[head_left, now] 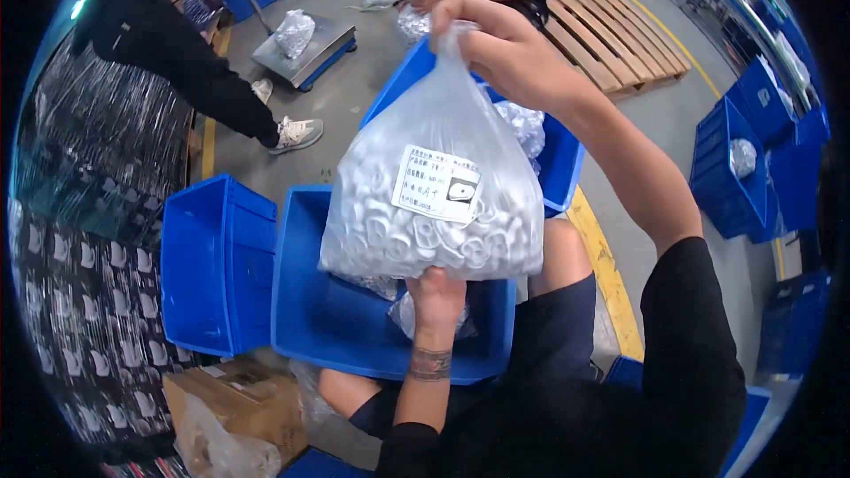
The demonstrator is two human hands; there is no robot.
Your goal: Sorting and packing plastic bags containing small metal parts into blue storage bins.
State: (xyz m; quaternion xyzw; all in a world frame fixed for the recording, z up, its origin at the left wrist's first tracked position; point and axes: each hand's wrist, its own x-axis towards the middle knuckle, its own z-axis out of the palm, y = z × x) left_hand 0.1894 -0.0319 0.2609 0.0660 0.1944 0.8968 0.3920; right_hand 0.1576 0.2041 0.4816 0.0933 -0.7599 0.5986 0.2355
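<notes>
A clear plastic bag (372,204) full of small white ring-like parts hangs in front of me, with a printed white label (436,184) on its side. Up at its gathered neck, my right hand (496,49) is closed and pinches the plastic. Beneath the bag's bottom, my left hand (436,301) presses up and holds the weight; its fingers are partly hidden by the bag. Directly below is a blue bin (310,336), with some bagged parts (403,314) visible inside it. Behind the bag, another blue bin (562,164) contains more bagged parts (522,128).
On the left stand an upright blue bin (195,274), a cardboard box (252,407) and wrapped stacks (88,301). A platform scale (328,44) carries a bag. Two people are nearby, one seated by a wooden pallet (611,35). More blue bins (730,168) stand right.
</notes>
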